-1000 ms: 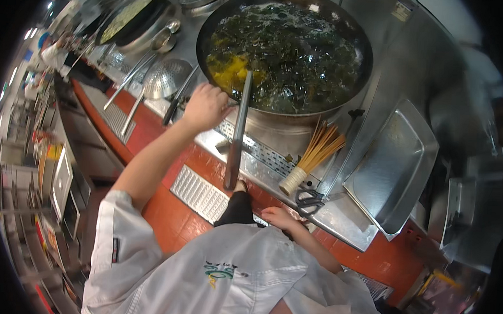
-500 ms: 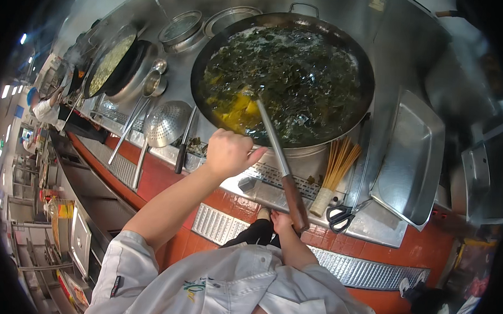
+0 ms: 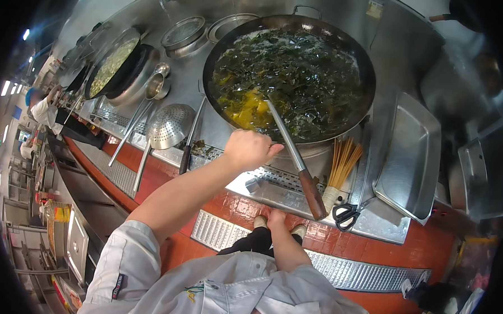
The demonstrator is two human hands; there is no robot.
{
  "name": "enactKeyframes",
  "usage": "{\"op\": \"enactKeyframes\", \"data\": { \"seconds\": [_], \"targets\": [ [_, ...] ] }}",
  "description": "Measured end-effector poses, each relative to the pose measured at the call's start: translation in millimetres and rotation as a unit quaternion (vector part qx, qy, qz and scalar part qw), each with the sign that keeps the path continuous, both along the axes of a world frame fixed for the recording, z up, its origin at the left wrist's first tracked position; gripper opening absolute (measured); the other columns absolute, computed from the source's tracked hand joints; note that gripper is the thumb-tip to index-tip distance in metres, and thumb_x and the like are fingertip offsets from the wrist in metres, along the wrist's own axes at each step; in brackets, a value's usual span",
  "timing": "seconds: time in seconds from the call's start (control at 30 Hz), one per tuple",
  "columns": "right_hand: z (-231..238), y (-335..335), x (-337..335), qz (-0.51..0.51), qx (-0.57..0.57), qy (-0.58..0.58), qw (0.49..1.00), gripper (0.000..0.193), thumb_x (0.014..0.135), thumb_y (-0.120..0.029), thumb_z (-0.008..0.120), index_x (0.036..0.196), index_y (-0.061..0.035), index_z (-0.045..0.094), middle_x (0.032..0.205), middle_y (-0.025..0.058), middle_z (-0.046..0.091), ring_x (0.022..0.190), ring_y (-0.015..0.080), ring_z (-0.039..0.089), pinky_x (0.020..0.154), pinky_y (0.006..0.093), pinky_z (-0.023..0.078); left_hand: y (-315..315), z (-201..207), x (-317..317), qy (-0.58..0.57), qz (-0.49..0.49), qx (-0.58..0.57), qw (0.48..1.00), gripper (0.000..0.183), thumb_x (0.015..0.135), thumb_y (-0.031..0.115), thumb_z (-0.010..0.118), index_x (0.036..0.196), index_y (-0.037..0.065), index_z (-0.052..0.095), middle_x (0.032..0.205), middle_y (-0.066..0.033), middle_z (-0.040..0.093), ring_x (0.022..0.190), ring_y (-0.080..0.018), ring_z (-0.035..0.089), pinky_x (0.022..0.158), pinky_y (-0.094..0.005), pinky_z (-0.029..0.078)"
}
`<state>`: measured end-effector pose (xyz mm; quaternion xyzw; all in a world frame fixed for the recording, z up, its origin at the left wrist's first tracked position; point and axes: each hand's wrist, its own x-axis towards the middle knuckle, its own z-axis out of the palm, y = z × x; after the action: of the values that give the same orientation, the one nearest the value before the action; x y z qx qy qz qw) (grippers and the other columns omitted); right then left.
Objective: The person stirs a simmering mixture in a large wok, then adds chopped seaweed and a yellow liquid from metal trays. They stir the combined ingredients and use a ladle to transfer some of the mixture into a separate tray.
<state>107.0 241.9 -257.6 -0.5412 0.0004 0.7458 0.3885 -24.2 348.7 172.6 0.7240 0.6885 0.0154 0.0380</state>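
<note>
A large dark wok holds dark green leaves in bubbling liquid, with a yellow patch at its near left. My left hand is closed in a fist at the wok's near rim. What lies inside the fist is hidden, but it seems to grip the wok there. A long steel tool with a wooden handle leans over the near rim, its head sunk by the yellow patch, and no hand is on it. My right hand hangs low in front of the counter's edge, below that handle, with its fingers mostly out of sight.
Left of the wok lie a perforated strainer, steel ladles and a black-handled tool. On the right are bundled wooden sticks, scissors and a steel tray. Another wok stands far left, near a co-worker.
My left hand has shifted right with the wok's near rim. The wooden-handled tool has slid right with it. My right hand now sits farther from the tool's handle end.
</note>
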Motion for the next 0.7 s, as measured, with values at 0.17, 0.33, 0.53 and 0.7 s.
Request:
{"op": "enactKeyframes", "data": {
  "seconds": [0.17, 0.33, 0.53, 0.7],
  "targets": [
    [100.3, -13.1, 25.9, 0.219, -0.097, -0.04, 0.97, 0.028, 0.095, -0.024, 0.056, 0.118, -0.0082, 0.056, 0.108, 0.0082, 0.063, 0.096, 0.0237, 0.06, 0.081, 0.0387, 0.049, 2.8, 7.9, -1.1, 0.0, -0.009, -0.042, 0.999, 0.052, 0.094, 0.053, 0.046, 0.073, 0.013, 0.071, 0.07, -0.0113, 0.068, 0.068, -0.0309, 0.068, 0.064, -0.0428, 0.054],
    [263.5, 0.5, 124.8, 0.227, 0.064, 0.258, 0.937, 0.055, 0.095, -0.046, 0.053, 0.131, -0.0044, 0.051, 0.128, 0.0162, 0.059, 0.112, 0.0316, 0.06, 0.089, 0.045, 0.05, 1.0, 16.4, -7.5, -0.047, -0.028, -0.091, 0.994, 0.054, 0.095, 0.056, 0.041, 0.079, 0.014, 0.073, 0.079, -0.0104, 0.07, 0.076, -0.0288, 0.069, 0.065, -0.0417, 0.054],
    [436.2, 69.0, 135.5, 0.128, 0.161, 0.213, 0.955, 0.062, 0.098, -0.048, 0.04, 0.14, -0.0029, 0.04, 0.129, 0.0187, 0.053, 0.094, 0.029, 0.062, 0.059, 0.0302, 0.055, -18.3, 34.2, -16.5, -0.049, -0.04, -0.039, 0.997, 0.053, 0.094, 0.054, 0.043, 0.077, 0.013, 0.073, 0.078, -0.0116, 0.07, 0.078, -0.031, 0.069, 0.067, -0.0421, 0.054],
    [476.7, 119.9, 78.5, 0.297, 0.033, 0.363, 0.882, 0.041, 0.088, -0.006, 0.052, 0.128, 0.0028, 0.047, 0.1, 0.0115, 0.059, 0.063, 0.01, 0.05, 0.046, 0.0198, 0.041, -25.5, 21.4, -20.0, -0.063, -0.022, 0.046, 0.997, 0.05, 0.092, 0.051, 0.048, 0.076, 0.012, 0.073, 0.076, -0.0114, 0.07, 0.076, -0.0303, 0.069, 0.07, -0.0422, 0.051]
  ]
}}
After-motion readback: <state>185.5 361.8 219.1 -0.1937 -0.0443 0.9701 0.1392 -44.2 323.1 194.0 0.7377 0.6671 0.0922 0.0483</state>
